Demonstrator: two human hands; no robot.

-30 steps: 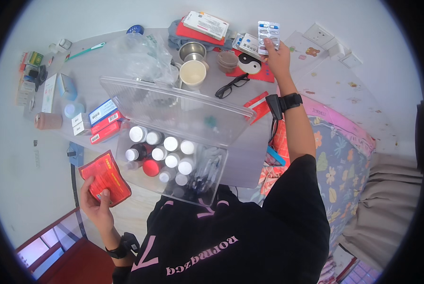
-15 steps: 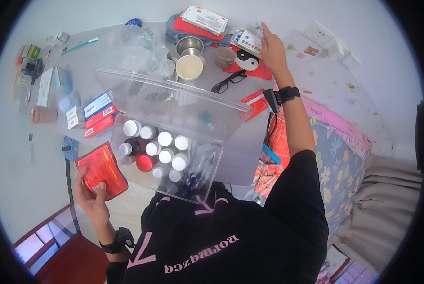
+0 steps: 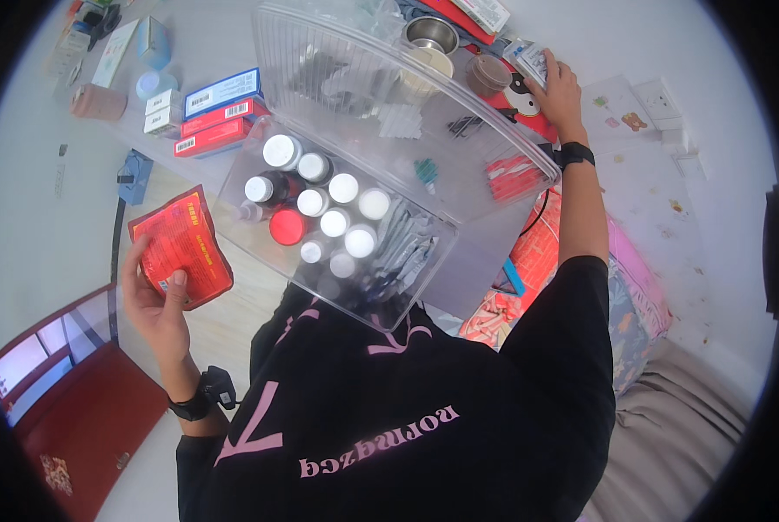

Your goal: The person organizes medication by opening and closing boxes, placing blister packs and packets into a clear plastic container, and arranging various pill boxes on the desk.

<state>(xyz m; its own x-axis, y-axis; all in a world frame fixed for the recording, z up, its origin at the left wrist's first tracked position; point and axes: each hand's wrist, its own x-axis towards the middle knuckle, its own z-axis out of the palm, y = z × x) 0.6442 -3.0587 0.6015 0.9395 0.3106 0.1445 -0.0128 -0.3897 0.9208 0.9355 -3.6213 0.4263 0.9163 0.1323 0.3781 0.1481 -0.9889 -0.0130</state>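
One open clear box [image 3: 437, 261], its lid [image 3: 459, 165] tilted back, apparently leaving the upright bottles [image 3: 343, 187] within our reach;
Just left of it, our left hand [image 3: 157, 304] pinches a red packet [image 3: 185, 248], thumb across its face, probably to stop it flopping; at far right, our right hand [image 3: 561, 100] curls over silver blister packs [image 3: 525, 59]; we cannot tell whether it grips them.

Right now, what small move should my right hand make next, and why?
Perhaps lift your right hand slightly before drawing it back from the silvery pack: its black wristband looks close to the clear open lid and might knock it, and your left hand, holding the red packet, isn't free to steady it.
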